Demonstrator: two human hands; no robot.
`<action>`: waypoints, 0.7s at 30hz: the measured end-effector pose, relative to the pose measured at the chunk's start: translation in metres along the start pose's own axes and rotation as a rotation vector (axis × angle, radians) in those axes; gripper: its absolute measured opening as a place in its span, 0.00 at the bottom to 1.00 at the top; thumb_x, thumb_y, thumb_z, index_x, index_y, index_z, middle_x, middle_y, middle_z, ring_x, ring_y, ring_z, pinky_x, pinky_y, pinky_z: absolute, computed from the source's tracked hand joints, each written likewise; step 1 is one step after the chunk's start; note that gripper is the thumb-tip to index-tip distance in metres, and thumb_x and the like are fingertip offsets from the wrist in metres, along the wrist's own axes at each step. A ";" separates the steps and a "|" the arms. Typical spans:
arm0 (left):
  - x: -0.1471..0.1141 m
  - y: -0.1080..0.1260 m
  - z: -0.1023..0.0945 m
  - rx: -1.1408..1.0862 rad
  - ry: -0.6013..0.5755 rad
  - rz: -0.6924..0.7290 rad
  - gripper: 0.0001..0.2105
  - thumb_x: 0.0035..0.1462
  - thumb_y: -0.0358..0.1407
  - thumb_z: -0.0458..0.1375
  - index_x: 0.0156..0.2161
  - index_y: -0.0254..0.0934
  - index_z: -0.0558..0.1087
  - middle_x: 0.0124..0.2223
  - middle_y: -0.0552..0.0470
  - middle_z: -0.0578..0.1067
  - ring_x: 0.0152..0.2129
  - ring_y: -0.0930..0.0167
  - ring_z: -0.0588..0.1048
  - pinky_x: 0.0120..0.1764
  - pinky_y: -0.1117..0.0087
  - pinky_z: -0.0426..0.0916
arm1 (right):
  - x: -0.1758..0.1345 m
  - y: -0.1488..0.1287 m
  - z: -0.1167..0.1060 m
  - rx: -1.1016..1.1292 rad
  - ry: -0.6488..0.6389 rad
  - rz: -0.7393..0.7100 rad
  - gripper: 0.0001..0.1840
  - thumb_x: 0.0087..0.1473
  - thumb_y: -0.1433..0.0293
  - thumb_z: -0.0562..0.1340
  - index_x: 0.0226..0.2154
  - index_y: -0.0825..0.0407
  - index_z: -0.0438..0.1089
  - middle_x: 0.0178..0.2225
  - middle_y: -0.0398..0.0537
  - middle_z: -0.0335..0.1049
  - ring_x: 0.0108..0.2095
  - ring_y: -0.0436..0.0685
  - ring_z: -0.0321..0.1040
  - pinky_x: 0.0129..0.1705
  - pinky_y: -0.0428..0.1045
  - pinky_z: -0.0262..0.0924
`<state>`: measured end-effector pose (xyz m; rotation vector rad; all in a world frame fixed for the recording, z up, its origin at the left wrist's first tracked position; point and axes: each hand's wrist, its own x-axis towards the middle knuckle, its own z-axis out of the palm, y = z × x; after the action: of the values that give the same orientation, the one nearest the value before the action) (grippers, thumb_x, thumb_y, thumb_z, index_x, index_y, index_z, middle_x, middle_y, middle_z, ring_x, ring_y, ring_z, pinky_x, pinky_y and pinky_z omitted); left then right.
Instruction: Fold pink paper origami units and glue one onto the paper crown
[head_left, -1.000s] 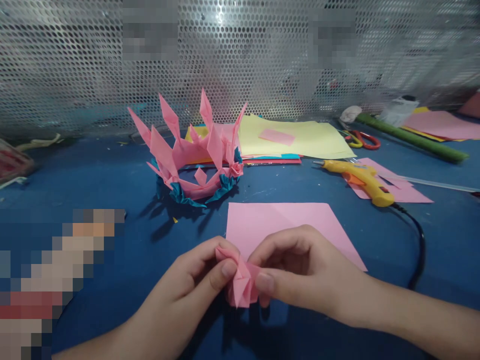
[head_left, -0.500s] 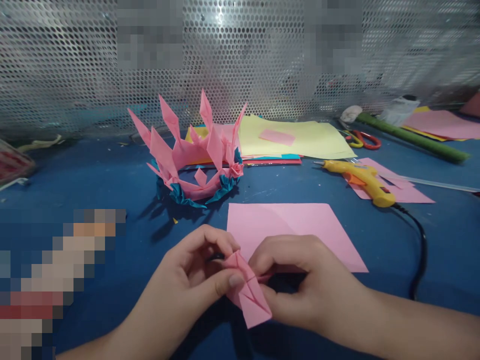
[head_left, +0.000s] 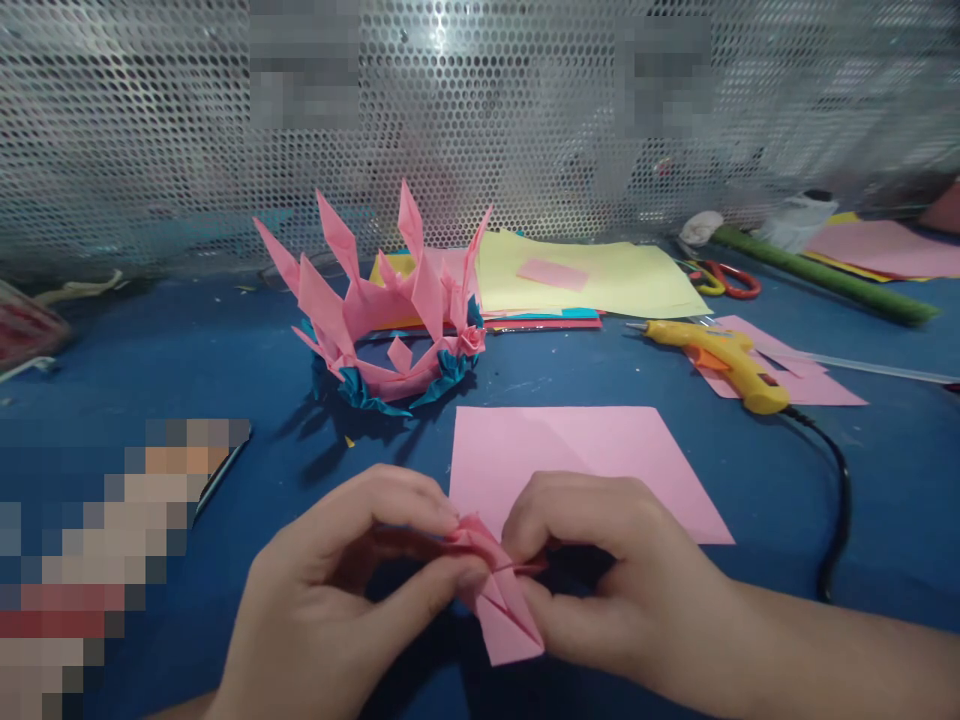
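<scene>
A small piece of folded pink paper (head_left: 504,605) is held between my two hands, low in the middle of the head view. My left hand (head_left: 352,570) pinches its upper left part between thumb and fingers. From the other side, my right hand (head_left: 600,570) grips its right edge, its fingertips partly hidden behind the folds. Just beyond lies a flat pink sheet (head_left: 585,450) on the blue table (head_left: 187,360). A pink paper crown (head_left: 382,310) with tall points, blue crumpled trim and a small rose stands further back to the left.
At right, a yellow glue gun (head_left: 712,360) rests on pink paper, its black cord running forward. Behind are a yellow sheet (head_left: 637,280), red-handled scissors (head_left: 739,280) and a green stick (head_left: 832,272). A perforated metal screen (head_left: 480,120) closes the back. Something pixelated covers the lower left.
My left hand has shifted left and slightly down, its fingers now reaching further over the paper's top. The folded paper has moved only slightly; my right hand stays nearly in place.
</scene>
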<state>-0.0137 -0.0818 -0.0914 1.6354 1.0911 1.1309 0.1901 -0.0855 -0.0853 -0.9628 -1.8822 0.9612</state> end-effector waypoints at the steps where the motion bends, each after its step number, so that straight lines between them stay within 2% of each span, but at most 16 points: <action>1: -0.001 -0.001 0.000 0.010 -0.006 0.026 0.13 0.49 0.24 0.69 0.32 0.49 0.79 0.34 0.62 0.79 0.31 0.74 0.78 0.35 0.82 0.75 | 0.000 0.000 0.000 -0.004 0.011 -0.022 0.09 0.49 0.78 0.66 0.22 0.53 0.70 0.22 0.39 0.68 0.22 0.44 0.61 0.26 0.38 0.58; 4: -0.002 -0.001 -0.001 0.094 0.004 0.102 0.13 0.51 0.23 0.67 0.31 0.48 0.77 0.36 0.63 0.77 0.33 0.76 0.78 0.38 0.83 0.73 | -0.001 0.000 0.000 -0.016 0.025 -0.056 0.09 0.49 0.80 0.65 0.22 0.54 0.70 0.22 0.39 0.68 0.23 0.44 0.62 0.27 0.37 0.58; 7: 0.002 -0.001 0.000 0.177 -0.009 0.153 0.12 0.51 0.24 0.66 0.30 0.47 0.76 0.33 0.63 0.74 0.30 0.78 0.76 0.36 0.84 0.71 | -0.001 -0.001 0.000 -0.009 0.032 -0.065 0.08 0.48 0.80 0.65 0.22 0.54 0.69 0.22 0.39 0.68 0.23 0.44 0.62 0.28 0.37 0.59; 15: 0.007 0.005 0.004 0.101 -0.078 0.103 0.10 0.51 0.25 0.65 0.28 0.46 0.80 0.30 0.62 0.82 0.28 0.76 0.81 0.34 0.85 0.74 | 0.000 -0.001 -0.002 -0.014 0.033 -0.156 0.09 0.50 0.82 0.64 0.25 0.54 0.70 0.25 0.41 0.69 0.26 0.44 0.65 0.33 0.36 0.62; 19: 0.003 0.005 0.004 0.080 -0.071 0.108 0.15 0.49 0.24 0.66 0.33 0.52 0.84 0.32 0.63 0.86 0.29 0.75 0.84 0.36 0.85 0.75 | -0.002 0.001 -0.002 -0.033 0.048 -0.139 0.07 0.50 0.82 0.64 0.27 0.55 0.72 0.26 0.42 0.71 0.27 0.45 0.67 0.33 0.36 0.63; 21: 0.003 0.006 0.005 0.085 -0.061 0.095 0.14 0.48 0.25 0.67 0.31 0.51 0.85 0.31 0.60 0.86 0.27 0.72 0.84 0.35 0.81 0.77 | -0.002 0.002 -0.002 -0.041 0.049 -0.125 0.06 0.51 0.81 0.65 0.28 0.56 0.73 0.27 0.42 0.72 0.27 0.45 0.68 0.33 0.36 0.63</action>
<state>-0.0074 -0.0809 -0.0862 1.7925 1.0442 1.1007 0.1930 -0.0857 -0.0870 -0.8738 -1.9033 0.8215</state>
